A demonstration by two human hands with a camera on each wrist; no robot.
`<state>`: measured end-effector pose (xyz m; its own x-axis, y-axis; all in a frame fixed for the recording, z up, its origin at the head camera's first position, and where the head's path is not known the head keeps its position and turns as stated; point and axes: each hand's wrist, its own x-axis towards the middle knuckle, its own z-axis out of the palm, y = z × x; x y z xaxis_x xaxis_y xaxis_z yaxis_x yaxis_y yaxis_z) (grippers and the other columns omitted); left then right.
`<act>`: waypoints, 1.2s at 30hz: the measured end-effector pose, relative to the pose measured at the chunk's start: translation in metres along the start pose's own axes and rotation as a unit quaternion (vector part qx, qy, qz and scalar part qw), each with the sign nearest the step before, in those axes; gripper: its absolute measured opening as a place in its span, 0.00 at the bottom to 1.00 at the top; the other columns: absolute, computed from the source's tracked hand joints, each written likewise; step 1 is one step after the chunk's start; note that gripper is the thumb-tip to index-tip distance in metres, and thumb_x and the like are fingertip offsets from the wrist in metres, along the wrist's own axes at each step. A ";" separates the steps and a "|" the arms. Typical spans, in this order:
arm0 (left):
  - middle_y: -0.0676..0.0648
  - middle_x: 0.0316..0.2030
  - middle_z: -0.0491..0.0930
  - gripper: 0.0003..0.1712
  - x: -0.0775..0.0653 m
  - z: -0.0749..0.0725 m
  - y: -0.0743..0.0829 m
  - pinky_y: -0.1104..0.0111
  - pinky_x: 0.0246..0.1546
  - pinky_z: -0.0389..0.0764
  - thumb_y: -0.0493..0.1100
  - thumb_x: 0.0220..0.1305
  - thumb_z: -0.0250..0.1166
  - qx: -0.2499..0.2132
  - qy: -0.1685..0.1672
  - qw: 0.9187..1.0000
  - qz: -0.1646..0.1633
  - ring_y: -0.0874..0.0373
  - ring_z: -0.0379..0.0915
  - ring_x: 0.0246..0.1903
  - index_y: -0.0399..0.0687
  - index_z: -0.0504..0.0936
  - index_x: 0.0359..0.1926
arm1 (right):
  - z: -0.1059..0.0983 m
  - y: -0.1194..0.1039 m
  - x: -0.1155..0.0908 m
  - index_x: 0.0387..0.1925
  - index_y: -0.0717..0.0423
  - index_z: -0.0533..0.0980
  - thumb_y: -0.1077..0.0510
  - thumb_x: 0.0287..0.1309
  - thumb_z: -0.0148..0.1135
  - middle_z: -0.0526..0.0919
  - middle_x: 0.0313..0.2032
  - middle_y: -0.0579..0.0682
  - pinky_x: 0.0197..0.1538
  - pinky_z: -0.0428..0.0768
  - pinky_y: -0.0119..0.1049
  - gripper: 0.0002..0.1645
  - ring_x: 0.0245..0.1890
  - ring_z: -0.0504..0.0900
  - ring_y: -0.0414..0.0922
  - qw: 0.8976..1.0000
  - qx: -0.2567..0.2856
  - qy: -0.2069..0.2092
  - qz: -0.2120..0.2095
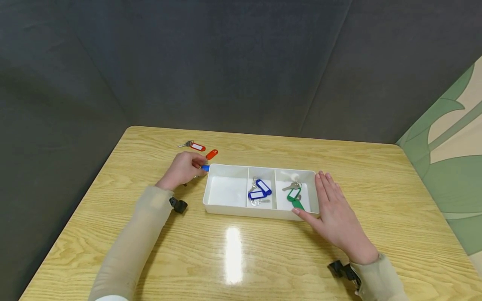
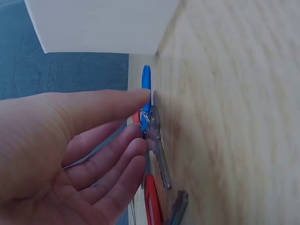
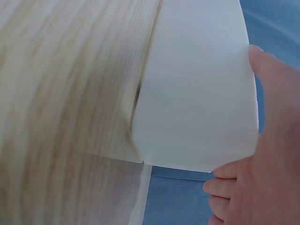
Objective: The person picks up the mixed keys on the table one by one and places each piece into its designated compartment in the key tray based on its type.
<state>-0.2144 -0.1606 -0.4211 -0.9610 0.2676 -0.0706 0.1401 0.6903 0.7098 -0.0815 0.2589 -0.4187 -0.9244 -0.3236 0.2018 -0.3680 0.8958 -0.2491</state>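
Note:
My left hand [image 1: 184, 168] pinches a blue key tag [image 2: 146, 77] between thumb and fingers, just beyond the left end of a white three-compartment tray [image 1: 237, 211]. From the tag's ring hangs a metal key [image 2: 161, 157], low over the table. My right hand [image 1: 339, 217] rests against the tray's right end with straight fingers, its thumb on the front rim. Two blue-tagged keys [image 1: 257, 195] lie in the middle compartment. Green-tagged keys [image 1: 294, 194] lie in the right compartment, and the left one shows only its bare floor.
Behind the left hand lie a red-tagged key [image 1: 197, 146] and a second red tag [image 1: 212, 154], its key mostly hidden. Another key [image 2: 178, 208] shows near the left hand. A dark cloth partition [image 1: 226, 75] stands along the wooden table's [image 1: 286, 259] far edge.

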 end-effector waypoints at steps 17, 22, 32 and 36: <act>0.44 0.37 0.84 0.12 0.002 0.005 0.000 0.67 0.33 0.78 0.32 0.64 0.70 0.010 -0.014 1.000 -0.018 0.52 0.76 0.36 0.36 0.87 0.48 | -0.001 -0.001 0.000 0.77 0.72 0.45 0.30 0.65 0.61 0.48 0.76 0.71 0.76 0.43 0.53 0.64 0.77 0.44 0.62 1.000 -0.004 -0.002 0.001; 0.44 0.36 0.84 0.10 0.001 0.005 0.000 0.67 0.32 0.78 0.33 0.64 0.70 0.008 -0.016 1.000 -0.018 0.53 0.77 0.34 0.36 0.87 0.46 | -0.001 -0.001 -0.001 0.77 0.72 0.45 0.30 0.64 0.61 0.48 0.76 0.71 0.76 0.43 0.54 0.64 0.77 0.44 0.62 1.000 -0.004 -0.003 0.004; 0.45 0.38 0.86 0.10 -0.001 0.005 -0.002 0.64 0.37 0.81 0.36 0.65 0.71 0.019 0.002 1.000 0.005 0.54 0.80 0.36 0.38 0.89 0.46 | -0.001 0.000 0.000 0.77 0.72 0.45 0.30 0.65 0.61 0.48 0.76 0.71 0.76 0.43 0.52 0.64 0.77 0.44 0.62 1.000 -0.002 0.000 0.000; 0.46 0.37 0.86 0.09 -0.002 0.005 -0.002 0.65 0.34 0.81 0.37 0.65 0.72 0.012 0.008 1.000 0.006 0.55 0.80 0.34 0.39 0.90 0.45 | -0.001 0.000 -0.001 0.77 0.72 0.45 0.30 0.64 0.61 0.49 0.76 0.71 0.76 0.43 0.52 0.64 0.77 0.44 0.62 1.000 -0.001 0.002 -0.002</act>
<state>-0.2114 -0.1595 -0.4257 -0.9628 0.2654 -0.0513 0.1569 0.7033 0.6934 -0.0808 0.2590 -0.4181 -0.9223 -0.3264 0.2072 -0.3719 0.8952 -0.2454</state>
